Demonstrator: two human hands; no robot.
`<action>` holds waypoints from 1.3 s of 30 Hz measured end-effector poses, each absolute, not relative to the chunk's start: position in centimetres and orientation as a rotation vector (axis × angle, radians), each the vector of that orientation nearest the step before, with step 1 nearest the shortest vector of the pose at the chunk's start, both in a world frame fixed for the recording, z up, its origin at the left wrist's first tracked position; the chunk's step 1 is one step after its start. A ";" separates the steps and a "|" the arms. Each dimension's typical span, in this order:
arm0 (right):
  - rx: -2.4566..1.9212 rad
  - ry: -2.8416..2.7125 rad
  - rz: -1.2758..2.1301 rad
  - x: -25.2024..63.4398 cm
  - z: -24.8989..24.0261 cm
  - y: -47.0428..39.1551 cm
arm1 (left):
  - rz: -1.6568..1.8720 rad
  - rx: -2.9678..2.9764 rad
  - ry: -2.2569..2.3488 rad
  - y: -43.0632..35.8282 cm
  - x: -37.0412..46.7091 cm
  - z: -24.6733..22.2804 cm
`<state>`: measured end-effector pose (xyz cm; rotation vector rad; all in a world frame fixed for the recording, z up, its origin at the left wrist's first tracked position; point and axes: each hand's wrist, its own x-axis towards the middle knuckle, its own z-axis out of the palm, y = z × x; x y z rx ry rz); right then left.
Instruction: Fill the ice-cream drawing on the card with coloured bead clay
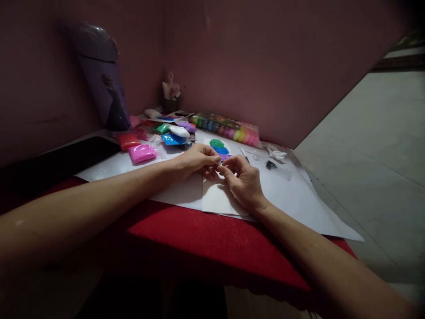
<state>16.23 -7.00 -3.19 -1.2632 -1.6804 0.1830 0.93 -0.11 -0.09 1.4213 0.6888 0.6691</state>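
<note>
My left hand [200,160] and my right hand [241,180] meet over a white card [214,195]. Thumb and fingers of both are pinched together, fingertips nearly touching. Whatever lies between them is too small and too hidden to name. Just beyond the fingertips, the card bears a green textured patch [217,143], a blue patch [219,150] and a purple patch [225,157], partly covered by my hands. A thin pointed tool [245,155] lies right of the card. Farther right, a small dark clump [271,165] rests on a clear plastic piece [284,173].
Left of my hands lie several soft packets, including a pink packet [142,153] and a red packet [128,141]. Behind stand a long multicoloured pack [229,129], a cup of tools [171,104] and a purple container [99,84]. White paper [175,193] covers the red tablecloth [206,235].
</note>
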 end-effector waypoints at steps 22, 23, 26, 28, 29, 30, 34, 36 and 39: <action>-1.062 -1.571 0.581 16.0 -3.3 -6.6 | 0.636 1.485 0.678 -0.6 0.8 0.2; -1.066 -1.573 0.570 16.1 -3.4 -6.5 | 0.635 1.494 0.674 -0.6 0.8 0.2; -1.081 -1.598 0.528 16.3 -3.7 -6.4 | 0.632 1.521 0.686 -0.5 0.8 0.1; -1.095 -1.616 0.505 16.5 -3.8 -6.3 | 0.632 1.533 0.701 -0.5 0.9 0.1; -1.102 -1.623 0.497 16.6 -3.9 -6.3 | 0.631 1.539 0.707 -0.5 0.9 0.1; -1.107 -1.628 0.491 16.6 -3.9 -6.3 | 0.631 1.542 0.712 -0.4 0.9 0.1; -1.102 -1.635 0.477 16.7 -3.8 -6.3 | 0.628 1.543 0.710 -0.4 0.9 0.1; -1.096 -1.635 0.472 16.6 -3.8 -6.3 | 0.629 1.544 0.705 -0.4 0.9 0.1; -1.101 -1.637 0.475 16.6 -3.8 -6.3 | 0.634 1.548 0.712 -0.4 0.9 0.1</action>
